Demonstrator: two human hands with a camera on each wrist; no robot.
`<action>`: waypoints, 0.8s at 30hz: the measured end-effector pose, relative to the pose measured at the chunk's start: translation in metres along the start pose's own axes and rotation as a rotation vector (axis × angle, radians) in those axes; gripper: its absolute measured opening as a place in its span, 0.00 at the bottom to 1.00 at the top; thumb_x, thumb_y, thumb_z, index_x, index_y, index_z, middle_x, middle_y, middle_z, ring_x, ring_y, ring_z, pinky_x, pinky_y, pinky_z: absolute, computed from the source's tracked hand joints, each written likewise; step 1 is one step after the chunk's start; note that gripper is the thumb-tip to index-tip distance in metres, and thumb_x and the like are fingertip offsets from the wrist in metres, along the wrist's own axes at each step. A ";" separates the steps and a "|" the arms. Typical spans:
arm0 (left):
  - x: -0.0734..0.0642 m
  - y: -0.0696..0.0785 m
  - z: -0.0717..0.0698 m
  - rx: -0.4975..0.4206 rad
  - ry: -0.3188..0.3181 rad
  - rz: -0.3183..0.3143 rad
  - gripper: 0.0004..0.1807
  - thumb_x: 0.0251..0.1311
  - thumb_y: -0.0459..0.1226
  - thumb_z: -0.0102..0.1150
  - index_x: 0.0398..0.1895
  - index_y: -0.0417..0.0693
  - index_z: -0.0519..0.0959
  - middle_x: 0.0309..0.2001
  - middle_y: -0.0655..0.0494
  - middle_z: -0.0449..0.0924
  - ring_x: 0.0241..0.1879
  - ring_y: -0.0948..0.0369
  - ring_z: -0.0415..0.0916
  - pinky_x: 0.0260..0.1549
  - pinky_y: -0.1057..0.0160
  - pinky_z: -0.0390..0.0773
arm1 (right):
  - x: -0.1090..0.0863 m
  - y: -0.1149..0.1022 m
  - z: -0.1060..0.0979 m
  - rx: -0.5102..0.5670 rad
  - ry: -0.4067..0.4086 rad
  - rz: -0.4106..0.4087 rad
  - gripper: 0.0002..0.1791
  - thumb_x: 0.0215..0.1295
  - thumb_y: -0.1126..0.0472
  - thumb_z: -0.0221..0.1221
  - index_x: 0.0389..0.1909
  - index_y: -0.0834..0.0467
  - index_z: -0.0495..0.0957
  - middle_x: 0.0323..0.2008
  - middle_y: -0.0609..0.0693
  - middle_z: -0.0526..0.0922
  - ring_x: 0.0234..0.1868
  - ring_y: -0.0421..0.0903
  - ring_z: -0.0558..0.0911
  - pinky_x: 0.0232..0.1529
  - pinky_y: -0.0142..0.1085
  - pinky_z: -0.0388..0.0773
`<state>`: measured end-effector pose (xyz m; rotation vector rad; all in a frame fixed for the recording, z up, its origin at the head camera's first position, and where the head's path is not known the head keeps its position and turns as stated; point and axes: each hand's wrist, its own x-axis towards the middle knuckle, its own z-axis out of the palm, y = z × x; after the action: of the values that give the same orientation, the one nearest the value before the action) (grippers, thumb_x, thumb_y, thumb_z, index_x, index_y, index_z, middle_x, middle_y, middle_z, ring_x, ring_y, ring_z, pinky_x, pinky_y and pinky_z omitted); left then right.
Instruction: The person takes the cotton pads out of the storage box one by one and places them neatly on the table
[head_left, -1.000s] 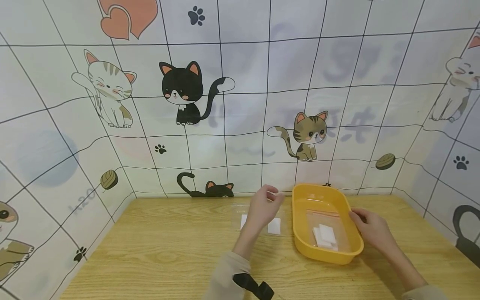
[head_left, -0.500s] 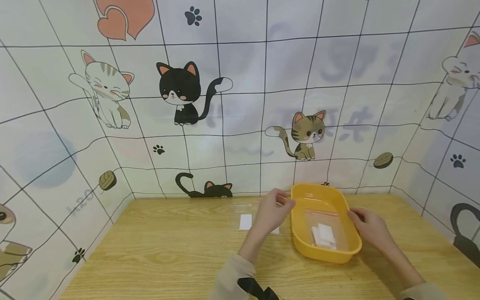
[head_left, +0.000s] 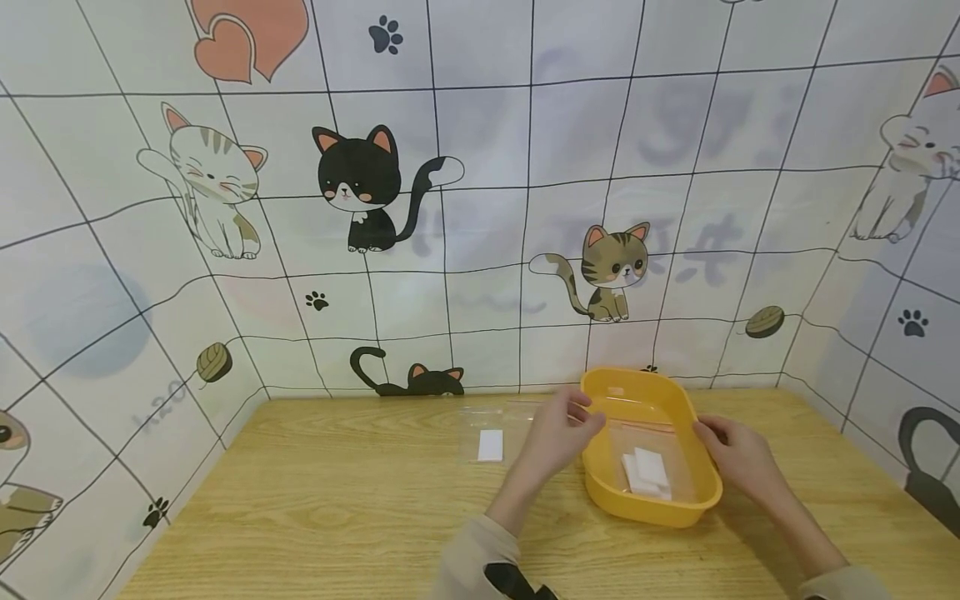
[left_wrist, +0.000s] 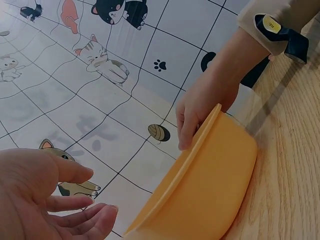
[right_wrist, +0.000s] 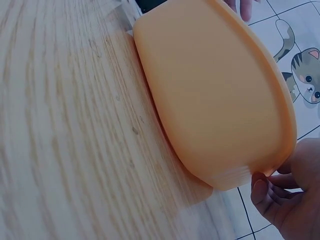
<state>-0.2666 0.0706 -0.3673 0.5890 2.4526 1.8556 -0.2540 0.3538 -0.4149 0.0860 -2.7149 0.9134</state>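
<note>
A yellow plastic basin (head_left: 637, 510) stands on the table at the right of the head view. My right hand (head_left: 738, 454) pinches its right rim, thumb and fingers on either side, as the right wrist view also shows. Inside lies a clear zip bag (head_left: 663, 437) holding several white rectangular pieces (head_left: 648, 471). My left hand (head_left: 558, 433) hovers by the left rim with loosely bent fingers; the left wrist view shows nothing in its grasp. Left of that hand, a clear bag with a white rectangle (head_left: 491, 446) lies flat. The left hand hides a second white rectangle.
A wood-grain table (head_left: 360, 500) stretches left and forward of the basin. Behind it rises a wall covering (head_left: 487, 250) printed with cats and grid lines, which also runs along both sides.
My left hand has moved right, from above the flat bags to the basin's left rim. The white rectangle on the left is now uncovered. My right hand keeps its hold on the rim.
</note>
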 end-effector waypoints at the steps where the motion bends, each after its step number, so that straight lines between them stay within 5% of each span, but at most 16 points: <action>1: 0.000 0.000 0.001 -0.004 -0.006 -0.001 0.14 0.64 0.38 0.66 0.48 0.42 0.77 0.36 0.56 0.80 0.34 0.64 0.77 0.33 0.66 0.80 | 0.000 0.000 0.000 0.000 0.001 0.000 0.25 0.80 0.57 0.48 0.57 0.80 0.72 0.51 0.75 0.79 0.51 0.69 0.80 0.47 0.58 0.80; 14: -0.001 -0.002 0.014 -0.091 -0.090 -0.046 0.15 0.64 0.36 0.66 0.50 0.42 0.77 0.37 0.56 0.80 0.28 0.62 0.80 0.27 0.67 0.79 | -0.001 0.002 0.000 0.015 -0.003 -0.001 0.25 0.80 0.57 0.48 0.58 0.79 0.72 0.51 0.75 0.79 0.50 0.68 0.80 0.46 0.56 0.81; 24: 0.004 -0.008 0.027 -0.095 -0.089 -0.051 0.14 0.63 0.35 0.66 0.50 0.45 0.77 0.37 0.58 0.79 0.32 0.59 0.82 0.31 0.67 0.80 | -0.001 0.000 0.000 0.017 -0.007 0.010 0.26 0.80 0.56 0.48 0.58 0.79 0.72 0.52 0.75 0.79 0.51 0.69 0.80 0.47 0.57 0.81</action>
<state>-0.2662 0.0947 -0.3815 0.5857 2.2886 1.8719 -0.2525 0.3542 -0.4151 0.0797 -2.7161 0.9411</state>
